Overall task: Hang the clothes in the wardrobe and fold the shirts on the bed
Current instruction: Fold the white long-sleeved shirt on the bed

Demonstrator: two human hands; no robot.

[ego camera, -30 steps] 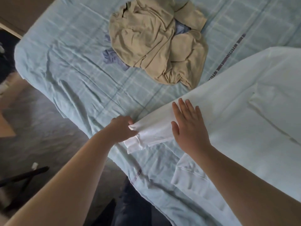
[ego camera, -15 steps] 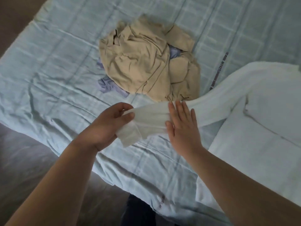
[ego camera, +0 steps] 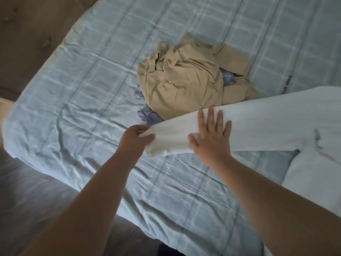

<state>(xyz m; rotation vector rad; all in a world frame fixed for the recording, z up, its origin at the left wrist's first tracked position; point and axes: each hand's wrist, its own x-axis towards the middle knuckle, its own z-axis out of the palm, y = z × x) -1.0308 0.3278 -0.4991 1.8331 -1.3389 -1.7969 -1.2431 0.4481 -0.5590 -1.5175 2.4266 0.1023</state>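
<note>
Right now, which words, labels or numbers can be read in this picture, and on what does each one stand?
Dark printed strip on the blue bed sheet, right of the beige clothes pile: it looks like lettering, but is too blurred to read.
No text shows on the white shirt or on the pile.

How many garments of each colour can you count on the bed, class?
White shirt: 1
Beige garment: 1
Lilac garment: 1, mostly hidden under the beige one
Total: 3
</note>
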